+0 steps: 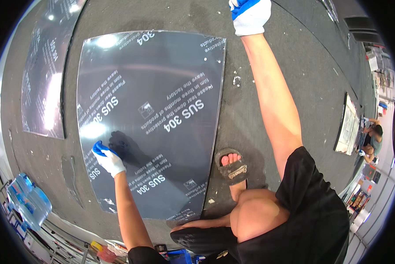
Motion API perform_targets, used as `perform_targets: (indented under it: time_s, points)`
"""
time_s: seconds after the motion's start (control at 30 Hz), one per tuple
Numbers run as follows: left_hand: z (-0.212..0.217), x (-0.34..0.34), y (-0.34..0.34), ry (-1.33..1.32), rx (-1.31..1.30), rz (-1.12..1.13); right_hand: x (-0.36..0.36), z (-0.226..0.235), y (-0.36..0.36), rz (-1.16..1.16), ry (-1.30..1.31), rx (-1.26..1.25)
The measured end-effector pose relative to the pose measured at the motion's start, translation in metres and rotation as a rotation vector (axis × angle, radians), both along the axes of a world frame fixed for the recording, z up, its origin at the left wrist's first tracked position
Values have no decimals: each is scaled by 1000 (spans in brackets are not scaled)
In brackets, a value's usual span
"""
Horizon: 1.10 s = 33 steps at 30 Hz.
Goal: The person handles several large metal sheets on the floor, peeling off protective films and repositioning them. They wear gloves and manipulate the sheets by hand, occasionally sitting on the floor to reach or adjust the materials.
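My left hand (108, 159), in a white glove with blue fingers, is over the left part of a large dark metal sheet (162, 92). Its fingers are drawn together, and what they hold, if anything, is too small to make out. A dark reflection of the hand shows on the sheet, which lies flat under shiny printed film. My right hand (251, 16), gloved the same way, reaches out past the sheet's far right corner. The top of the picture cuts it off; the visible fingers are curled in, and their contents are hidden.
Another film-covered sheet (45, 75) lies at the far left. A clear blue plastic water bottle (30, 200) is at the lower left. My sandalled foot (231, 165) rests beside the sheet's right edge. At the far right, another person (373, 138) works near a pale panel (347, 125).
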<state>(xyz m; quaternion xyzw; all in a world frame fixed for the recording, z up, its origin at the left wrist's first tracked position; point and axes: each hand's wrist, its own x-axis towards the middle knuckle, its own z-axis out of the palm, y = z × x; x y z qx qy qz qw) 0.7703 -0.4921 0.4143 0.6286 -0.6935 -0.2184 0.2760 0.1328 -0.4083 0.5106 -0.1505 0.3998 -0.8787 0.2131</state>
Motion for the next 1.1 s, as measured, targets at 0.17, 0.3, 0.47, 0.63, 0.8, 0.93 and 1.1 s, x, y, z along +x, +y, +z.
perform_targets:
  time_s: [0.17, 0.3, 0.47, 0.63, 0.8, 0.93, 1.1]
  points:
    - [-31, -53, -29, -262, -284, -68, 58, -77, -14, -615, 1469, 999]
    - [-44, -50, -29, -197, -282, 35, 53, -93, -9, -279, 1162, 1038]
    - [-39, -44, -27, -273, -58, -1, 22, -62, 3, -471, 1164, 929]
    - [-41, -43, -25, -427, -73, -44, 71, -98, 8, 206, 799, 1030]
    - [-35, -51, -29, -459, -1, -34, 117, -79, -5, 110, 1149, 909]
    - [-30, -57, -29, -456, 24, -19, 186, -66, -31, 625, 744, 859]
    - [-38, -59, -29, -618, -208, -32, 208, -96, -35, 543, 729, 802]
